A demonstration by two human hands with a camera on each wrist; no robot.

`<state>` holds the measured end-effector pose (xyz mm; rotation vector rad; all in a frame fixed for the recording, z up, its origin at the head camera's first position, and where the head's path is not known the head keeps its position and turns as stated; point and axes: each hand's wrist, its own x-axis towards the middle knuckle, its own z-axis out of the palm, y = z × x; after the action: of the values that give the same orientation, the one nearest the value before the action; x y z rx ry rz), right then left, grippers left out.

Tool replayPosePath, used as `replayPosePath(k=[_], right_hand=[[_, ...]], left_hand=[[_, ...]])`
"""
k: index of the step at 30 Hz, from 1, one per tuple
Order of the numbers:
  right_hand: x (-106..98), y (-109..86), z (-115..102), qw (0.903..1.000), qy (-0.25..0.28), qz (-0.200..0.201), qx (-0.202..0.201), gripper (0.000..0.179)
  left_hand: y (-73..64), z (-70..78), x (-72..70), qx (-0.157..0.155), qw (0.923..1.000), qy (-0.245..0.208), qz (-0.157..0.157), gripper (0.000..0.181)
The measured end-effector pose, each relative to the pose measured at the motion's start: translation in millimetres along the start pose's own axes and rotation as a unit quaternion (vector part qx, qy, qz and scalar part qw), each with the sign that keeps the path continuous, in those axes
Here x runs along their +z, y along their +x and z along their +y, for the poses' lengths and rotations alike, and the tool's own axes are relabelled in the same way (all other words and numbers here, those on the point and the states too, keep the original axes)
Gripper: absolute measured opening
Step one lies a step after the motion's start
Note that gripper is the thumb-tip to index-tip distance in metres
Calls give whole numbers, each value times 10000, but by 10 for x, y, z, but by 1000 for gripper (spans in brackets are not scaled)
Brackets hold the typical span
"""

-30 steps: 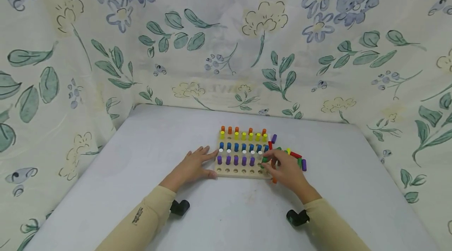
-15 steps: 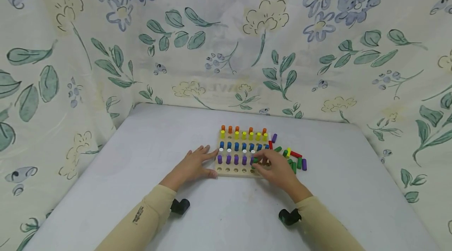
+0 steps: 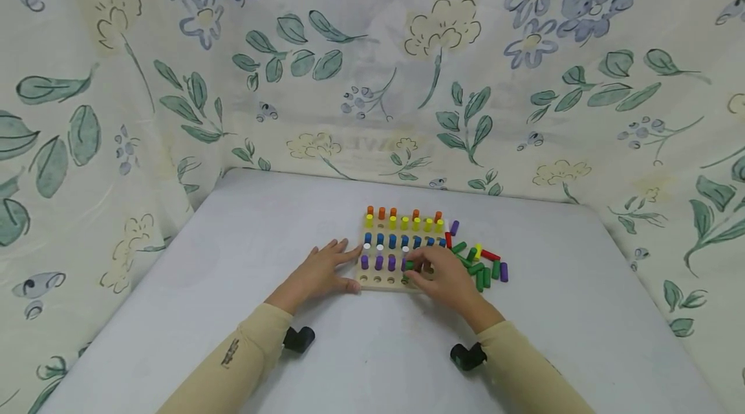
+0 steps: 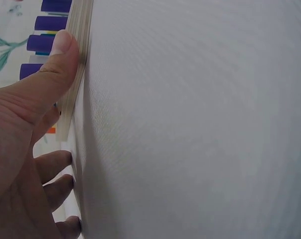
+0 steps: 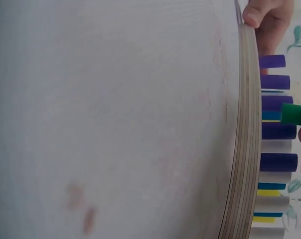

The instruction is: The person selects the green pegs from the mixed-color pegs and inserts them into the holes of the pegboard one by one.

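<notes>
Right hand (image 3: pixel 445 278) is pinching a green peg (image 3: pixel 410 266) over the pegboard (image 3: pixel 384 287), beside the upright purple pegs (image 3: pixel 379 263). Left hand (image 3: pixel 317 273) is touching the pegboard's left edge (fingers spread, not grasping); loose pegs (image 3: pixel 487 277), mostly green, are lying near its right side.

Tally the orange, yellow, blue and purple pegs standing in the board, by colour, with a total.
Orange pegs: 5
Yellow pegs: 6
Blue pegs: 7
Purple pegs: 5
Total: 23
</notes>
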<state>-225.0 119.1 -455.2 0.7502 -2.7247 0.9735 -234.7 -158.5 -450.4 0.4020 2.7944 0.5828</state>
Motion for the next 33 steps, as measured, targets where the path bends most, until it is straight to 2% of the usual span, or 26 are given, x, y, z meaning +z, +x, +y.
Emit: replayPosePath(k=[5, 9, 16, 21, 29, 33], right_hand=[[42, 31, -33, 9998, 49, 59, -207, 23], [92, 74, -58, 9988, -179, 44, -446, 22], [140, 102, -156, 9996, -129, -72, -257, 21], [177, 126, -207, 9991, -216, -4, -371, 22], [246, 180, -288, 9987, -323, -199, -336, 19], [287, 199, -319, 9980, -396, -161, -475, 20]], left_hand=[[1, -6, 10, 13, 10000, -4, 13, 87], [-8, -2, 6, 35, 10000, 37, 41, 87], [-11, -4, 6, 64, 9999, 82, 83, 85], [-11, -14, 2, 99, 9999, 108, 77, 86], [-14, -18, -1, 104, 9999, 11, 29, 86], [-19, -23, 5, 149, 9999, 38, 50, 87]])
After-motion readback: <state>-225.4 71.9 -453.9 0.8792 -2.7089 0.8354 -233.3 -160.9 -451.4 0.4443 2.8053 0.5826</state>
